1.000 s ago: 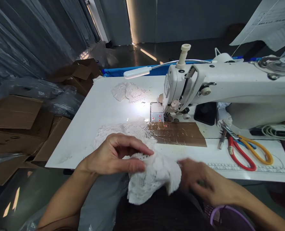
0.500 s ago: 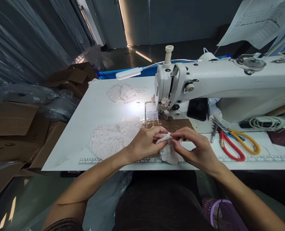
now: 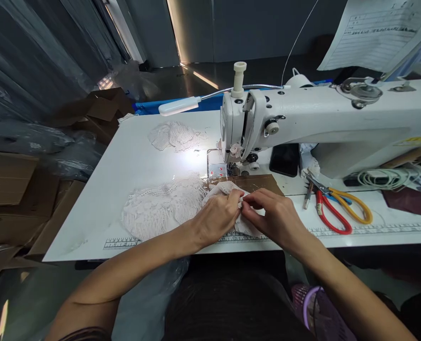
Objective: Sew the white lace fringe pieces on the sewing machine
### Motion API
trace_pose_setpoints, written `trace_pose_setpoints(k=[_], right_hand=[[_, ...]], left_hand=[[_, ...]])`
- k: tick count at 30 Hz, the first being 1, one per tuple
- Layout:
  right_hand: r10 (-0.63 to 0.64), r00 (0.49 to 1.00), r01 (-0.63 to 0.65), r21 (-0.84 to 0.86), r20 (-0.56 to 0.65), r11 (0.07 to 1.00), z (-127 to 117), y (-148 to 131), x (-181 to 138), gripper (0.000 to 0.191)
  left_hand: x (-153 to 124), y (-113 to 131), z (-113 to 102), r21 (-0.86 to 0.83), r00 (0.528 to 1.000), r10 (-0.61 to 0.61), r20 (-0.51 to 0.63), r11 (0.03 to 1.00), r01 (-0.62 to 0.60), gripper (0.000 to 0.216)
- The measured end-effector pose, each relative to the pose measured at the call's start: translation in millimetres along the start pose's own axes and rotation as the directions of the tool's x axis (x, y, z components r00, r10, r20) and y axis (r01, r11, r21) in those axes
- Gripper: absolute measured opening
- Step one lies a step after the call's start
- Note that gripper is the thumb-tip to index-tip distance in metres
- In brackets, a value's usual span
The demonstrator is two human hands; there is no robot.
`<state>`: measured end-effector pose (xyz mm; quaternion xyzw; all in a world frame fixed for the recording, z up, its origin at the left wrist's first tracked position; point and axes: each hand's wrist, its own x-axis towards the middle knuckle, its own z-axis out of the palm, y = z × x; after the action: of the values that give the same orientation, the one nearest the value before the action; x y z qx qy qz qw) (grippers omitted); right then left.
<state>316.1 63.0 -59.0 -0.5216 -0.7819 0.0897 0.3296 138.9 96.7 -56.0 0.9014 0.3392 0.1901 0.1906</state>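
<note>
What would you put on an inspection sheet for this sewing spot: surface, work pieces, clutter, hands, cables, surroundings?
Surface: white table, ruler markings along its near edge, partly covered.
Work pieces: white lace cloth in the hands; lace spread to its left; smaller lace piece farther back; sewing machine at the right.
Clutter: scissors with red and yellow-orange handles; black flat device; dark red scrap.
Hands: left hand and right hand both pinch the cloth, fingertips close together.
Cables: pale coiled cord beneath the machine's arm; what it connects to can't be told.
Surroundings: cardboard boxes at left; purple basket below the table.
</note>
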Motion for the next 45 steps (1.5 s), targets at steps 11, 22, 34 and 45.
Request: trace_pose_setpoints(k=[11, 22, 34, 45], right_hand=[[-0.185, 0.975, 0.198, 0.102, -0.119, 0.975, 17, 15, -13, 0.018], [-0.191, 0.979, 0.192, 0.011, -0.067, 0.981, 17, 19, -8, 0.02], [-0.209, 0.968, 0.207, -0.034, -0.14, 0.978, 31, 20, -26, 0.02], [-0.027, 0.986, 0.07, 0.262, -0.162, 0.963, 26, 15, -19, 0.017]], left_hand=[[9, -13, -2, -0.412, 0.969, -0.243, -0.036, 0.887, 0.207, 0.022], [8, -16, 4, -0.462, 0.965, -0.256, -0.06, 0.864, 0.201, 0.024], [9, -25, -1, -0.682, 0.952, -0.272, 0.139, 0.671, 0.291, 0.033], [12, -20, 5, -0.668, 0.94, -0.327, 0.102, 0.677, 0.308, 0.021]])
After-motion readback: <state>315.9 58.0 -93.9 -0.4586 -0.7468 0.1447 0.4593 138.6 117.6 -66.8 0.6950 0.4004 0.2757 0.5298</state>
